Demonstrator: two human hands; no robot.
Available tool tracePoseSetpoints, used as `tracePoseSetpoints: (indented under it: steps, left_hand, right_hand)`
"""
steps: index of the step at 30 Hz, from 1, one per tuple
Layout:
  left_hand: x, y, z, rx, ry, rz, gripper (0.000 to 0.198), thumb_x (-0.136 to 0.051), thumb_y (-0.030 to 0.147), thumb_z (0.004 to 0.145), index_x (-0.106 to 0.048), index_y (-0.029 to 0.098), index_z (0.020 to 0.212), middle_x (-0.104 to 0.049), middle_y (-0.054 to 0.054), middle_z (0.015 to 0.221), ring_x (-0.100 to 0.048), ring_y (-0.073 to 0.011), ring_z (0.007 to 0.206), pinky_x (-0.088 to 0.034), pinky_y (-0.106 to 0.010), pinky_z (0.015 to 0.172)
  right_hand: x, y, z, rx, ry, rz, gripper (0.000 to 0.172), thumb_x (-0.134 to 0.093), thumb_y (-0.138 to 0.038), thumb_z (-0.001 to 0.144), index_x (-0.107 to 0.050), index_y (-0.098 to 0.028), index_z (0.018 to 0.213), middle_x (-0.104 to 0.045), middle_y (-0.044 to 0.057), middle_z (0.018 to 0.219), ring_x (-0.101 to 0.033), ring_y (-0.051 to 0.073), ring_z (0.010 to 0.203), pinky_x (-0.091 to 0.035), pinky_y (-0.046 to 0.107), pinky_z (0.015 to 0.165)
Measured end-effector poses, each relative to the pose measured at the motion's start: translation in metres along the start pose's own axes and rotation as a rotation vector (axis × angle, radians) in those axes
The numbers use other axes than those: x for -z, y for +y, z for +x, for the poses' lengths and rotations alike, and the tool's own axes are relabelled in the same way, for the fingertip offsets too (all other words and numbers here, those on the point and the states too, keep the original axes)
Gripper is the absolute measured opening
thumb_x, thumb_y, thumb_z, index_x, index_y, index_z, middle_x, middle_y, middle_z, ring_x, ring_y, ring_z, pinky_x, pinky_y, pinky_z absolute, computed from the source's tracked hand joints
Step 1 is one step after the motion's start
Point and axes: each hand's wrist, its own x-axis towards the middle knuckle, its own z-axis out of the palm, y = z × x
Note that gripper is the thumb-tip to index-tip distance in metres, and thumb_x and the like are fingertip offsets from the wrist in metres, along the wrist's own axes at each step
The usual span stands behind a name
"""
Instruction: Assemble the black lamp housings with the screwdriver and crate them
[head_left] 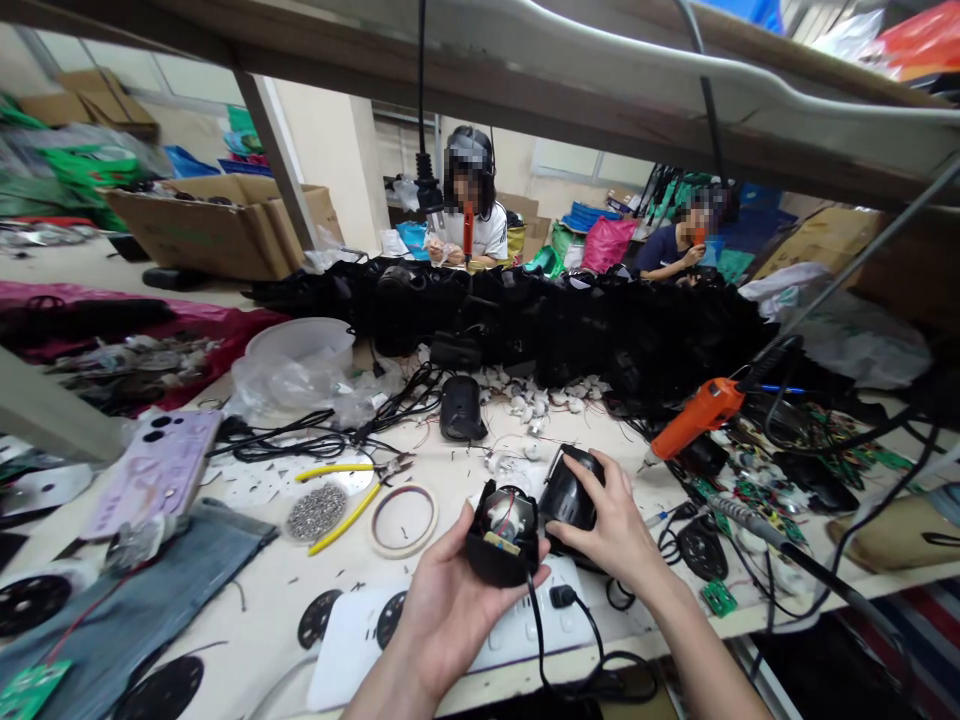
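Observation:
My left hand (442,600) is closed around an open black plastic housing (501,535) with wires and a small part showing inside it. My right hand (611,525) grips a rounded black shell piece (568,492) right beside that housing, the two parts almost touching. A black cable (551,640) runs down from the housing over the white power strip (510,635) at the table's near edge.
Yellow-handled cutters (352,490), a tape ring (405,518) and a dish of small screws (317,510) lie left of my hands. An orange electric screwdriver (697,412) hangs at right. A phone (157,470), a heap of black parts (570,320) and two seated people are further back.

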Motion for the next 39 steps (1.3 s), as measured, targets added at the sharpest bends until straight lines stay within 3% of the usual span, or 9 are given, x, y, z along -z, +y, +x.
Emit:
tracePoseSetpoints:
  steps: [7, 13, 16, 19, 22, 24, 27, 32, 39]
  left_hand:
    - [0.0, 0.0, -0.002, -0.003, 0.021, -0.001, 0.048, -0.053, 0.044, 0.089, -0.053, 0.006, 0.119, -0.066, -0.022, 0.11, -0.066, -0.0387, 0.099, -0.053, -0.05, 0.084]
    - [0.008, 0.0, -0.002, 0.017, -0.048, -0.019, 0.042, -0.059, 0.035, 0.085, -0.056, 0.005, 0.114, -0.067, -0.024, 0.11, -0.066, -0.0392, 0.099, -0.051, -0.051, 0.086]
    - [0.012, 0.001, -0.004, -0.002, -0.092, 0.0, 0.042, -0.062, 0.028, 0.079, -0.057, 0.004, 0.113, -0.067, -0.024, 0.109, -0.066, -0.0401, 0.099, -0.05, -0.052, 0.087]
    - [0.014, 0.001, -0.004, -0.013, -0.119, 0.016, 0.042, -0.064, 0.025, 0.075, -0.059, 0.004, 0.111, -0.069, -0.023, 0.104, -0.065, -0.0403, 0.098, -0.048, -0.052, 0.088]
    - [0.016, 0.001, -0.003, -0.047, -0.135, 0.023, 0.045, -0.063, 0.02, 0.071, -0.059, 0.009, 0.114, -0.071, -0.016, 0.1, -0.066, -0.0377, 0.097, -0.047, -0.054, 0.089]
    - [0.016, -0.001, -0.003, -0.092, -0.145, 0.029, 0.055, -0.061, 0.013, 0.065, -0.057, 0.016, 0.12, -0.072, -0.011, 0.1, -0.066, -0.0337, 0.097, -0.046, -0.053, 0.091]
    - [0.016, -0.004, -0.005, -0.186, -0.092, 0.103, 0.067, -0.063, 0.009, 0.064, -0.053, 0.022, 0.128, -0.071, -0.007, 0.102, -0.066, -0.0271, 0.097, -0.046, -0.044, 0.092]
    - [0.01, -0.008, -0.011, -0.353, 0.045, 0.359, 0.066, -0.076, 0.031, 0.071, -0.05, 0.026, 0.132, -0.071, -0.004, 0.107, -0.064, -0.0222, 0.098, -0.046, -0.03, 0.084]
    - [0.003, -0.005, -0.017, -0.505, 0.086, 0.663, 0.067, -0.079, 0.04, 0.067, -0.056, 0.022, 0.127, -0.071, -0.006, 0.105, -0.063, -0.0222, 0.094, -0.044, -0.027, 0.082]
  right_hand:
    - [0.004, -0.004, 0.004, -0.007, -0.104, -0.031, 0.067, -0.073, -0.04, 0.072, -0.051, -0.029, 0.134, -0.035, 0.012, 0.141, -0.036, 0.034, 0.132, -0.036, 0.049, 0.108]
    - [0.007, -0.005, 0.011, -0.018, -0.187, -0.059, 0.067, -0.072, -0.047, 0.073, -0.052, -0.028, 0.134, -0.035, 0.014, 0.143, -0.035, 0.036, 0.134, -0.037, 0.051, 0.107]
    - [0.01, -0.012, 0.011, 0.02, -0.122, -0.031, 0.064, -0.074, -0.045, 0.072, -0.055, -0.025, 0.13, -0.039, 0.015, 0.14, -0.036, 0.037, 0.132, -0.037, 0.053, 0.105]
    - [0.013, -0.031, 0.006, 0.083, 0.056, 0.128, 0.031, -0.064, -0.035, 0.085, -0.063, -0.021, 0.112, -0.057, 0.013, 0.116, -0.054, 0.029, 0.112, -0.047, 0.046, 0.094]
    - [0.014, -0.057, -0.003, 0.135, 0.137, 0.364, 0.009, -0.054, -0.023, 0.091, -0.063, -0.021, 0.094, -0.06, 0.005, 0.087, -0.061, 0.018, 0.079, -0.053, 0.031, 0.07]
    - [0.013, -0.071, -0.009, 0.185, 0.112, 0.455, 0.006, -0.056, -0.018, 0.089, -0.061, -0.02, 0.092, -0.059, 0.004, 0.083, -0.059, 0.015, 0.07, -0.051, 0.026, 0.062]
    - [0.009, -0.083, -0.015, 0.271, 0.111, 0.474, 0.007, -0.057, -0.012, 0.087, -0.059, -0.018, 0.09, -0.057, 0.004, 0.082, -0.058, 0.015, 0.071, -0.049, 0.026, 0.061]
    - [0.005, -0.084, -0.02, 0.399, 0.167, 0.422, 0.011, -0.055, -0.008, 0.087, -0.054, -0.018, 0.086, -0.056, 0.004, 0.077, -0.057, 0.016, 0.072, -0.048, 0.028, 0.062]
    - [0.007, -0.085, -0.022, 0.481, 0.217, 0.338, 0.013, -0.053, -0.006, 0.088, -0.053, -0.018, 0.086, -0.058, 0.003, 0.071, -0.056, 0.016, 0.066, -0.046, 0.028, 0.058]
